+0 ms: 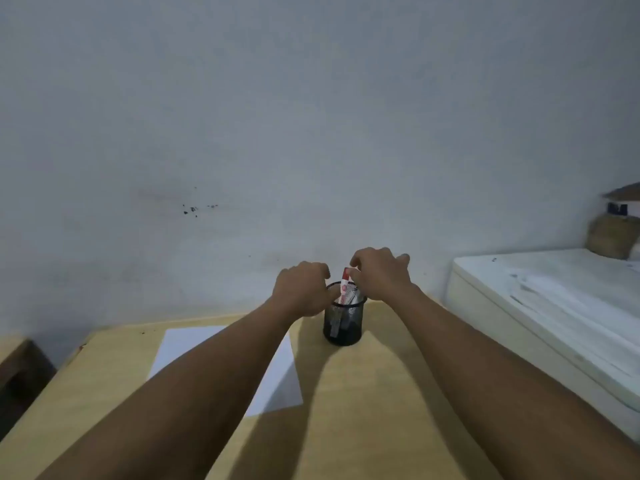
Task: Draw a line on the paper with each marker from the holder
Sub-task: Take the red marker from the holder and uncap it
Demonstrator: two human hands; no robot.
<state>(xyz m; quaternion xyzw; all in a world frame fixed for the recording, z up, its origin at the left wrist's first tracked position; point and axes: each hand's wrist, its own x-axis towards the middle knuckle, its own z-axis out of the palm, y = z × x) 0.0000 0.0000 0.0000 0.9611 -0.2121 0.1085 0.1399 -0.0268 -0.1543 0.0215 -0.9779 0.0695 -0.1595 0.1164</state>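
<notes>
Reaching forward with 2 bare forearms over a pale yellow wooden table (363, 393), toward a round black wire-mesh holder (343, 322) standing upright near the table's far edge, close to a grey plaster wall (311, 116). Pinching the top of a red-capped marker with a white barrel (345, 282) between thumb and fingertips of the right hand (379, 275), marker leaning slightly and sitting with its lower part inside the holder. Curling the left hand (301, 289) around the holder's left rim, fingers bent and touching the mesh, steadying it; not possible to tell how firmly. Showing other pale marker barrels (351, 296) inside the holder beside the red one, too blurred to count. Lying flat on the table to the left of the holder, a white rectangular sheet of paper (277, 382), partly covered by the left forearm, looking unmarked where visible. Standing to the right of the table, a white-painted worn wooden surface (554, 306), with a brown woven basket (611, 239) at its far end.
</notes>
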